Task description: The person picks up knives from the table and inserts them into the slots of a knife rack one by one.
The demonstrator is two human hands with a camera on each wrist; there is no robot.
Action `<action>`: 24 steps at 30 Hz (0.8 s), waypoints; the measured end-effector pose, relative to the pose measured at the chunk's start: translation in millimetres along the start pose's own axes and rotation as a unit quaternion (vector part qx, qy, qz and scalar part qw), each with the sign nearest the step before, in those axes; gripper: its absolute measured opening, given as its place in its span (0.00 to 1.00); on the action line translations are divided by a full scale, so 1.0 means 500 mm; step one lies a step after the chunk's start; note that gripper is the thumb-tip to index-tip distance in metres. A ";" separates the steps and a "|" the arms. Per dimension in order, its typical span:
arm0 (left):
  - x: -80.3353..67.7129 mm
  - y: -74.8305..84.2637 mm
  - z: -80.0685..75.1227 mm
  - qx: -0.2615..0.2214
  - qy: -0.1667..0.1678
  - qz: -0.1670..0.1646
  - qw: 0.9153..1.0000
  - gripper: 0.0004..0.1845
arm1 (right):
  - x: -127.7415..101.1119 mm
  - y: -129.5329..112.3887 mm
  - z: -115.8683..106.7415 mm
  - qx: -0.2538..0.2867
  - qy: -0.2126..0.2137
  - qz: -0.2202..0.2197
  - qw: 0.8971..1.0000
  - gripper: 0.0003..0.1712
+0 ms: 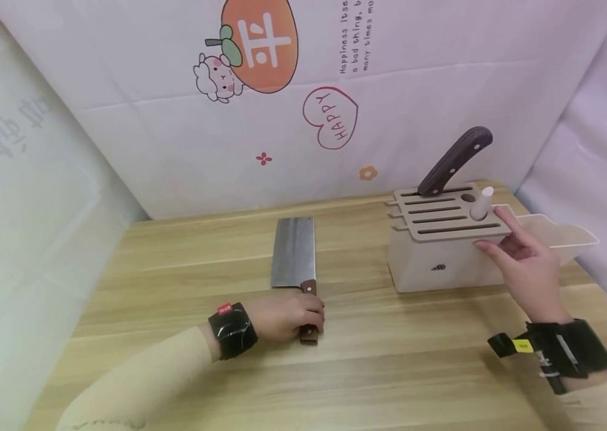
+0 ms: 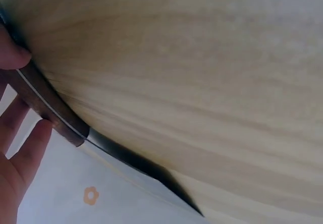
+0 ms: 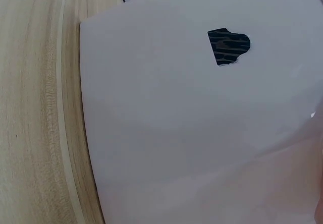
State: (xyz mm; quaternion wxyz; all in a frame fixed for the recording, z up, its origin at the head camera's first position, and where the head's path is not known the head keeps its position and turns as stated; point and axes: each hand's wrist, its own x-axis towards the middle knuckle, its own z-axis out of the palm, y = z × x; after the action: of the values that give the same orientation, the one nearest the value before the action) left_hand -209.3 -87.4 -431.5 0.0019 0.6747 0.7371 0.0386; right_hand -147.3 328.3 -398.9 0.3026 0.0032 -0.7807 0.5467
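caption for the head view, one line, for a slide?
Left hand grips cleaver handle on wooden table; right hand steadies knife block.

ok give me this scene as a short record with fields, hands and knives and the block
left hand: grips the cleaver's handle
cleaver: lies flat on the wooden table
right hand: fingers straight, touching the knife block's right end
knife block: upright, slotted top
dark-handled knife: in the rear slot, tilted
white rod: in the round hole
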 end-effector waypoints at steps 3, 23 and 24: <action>0.001 0.005 -0.002 0.021 -0.022 -0.012 0.999 0.15 | -0.001 -0.001 0.001 -0.005 -0.002 -0.003 1.000 0.37; -0.021 -0.007 -0.078 -0.055 0.144 0.018 0.988 0.22 | -0.001 0.001 -0.001 -0.012 0.002 0.004 1.000 0.38; -0.021 -0.008 -0.079 -0.050 0.155 0.023 0.986 0.22 | 0.000 0.000 0.000 -0.014 0.003 0.003 1.000 0.38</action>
State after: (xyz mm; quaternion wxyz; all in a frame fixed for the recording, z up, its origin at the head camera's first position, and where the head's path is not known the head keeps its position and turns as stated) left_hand -214.6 -100.5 -393.0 -0.0796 0.6760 0.7101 0.1799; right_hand -147.1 328.5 -399.1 0.3033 -0.0052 -0.7871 0.5371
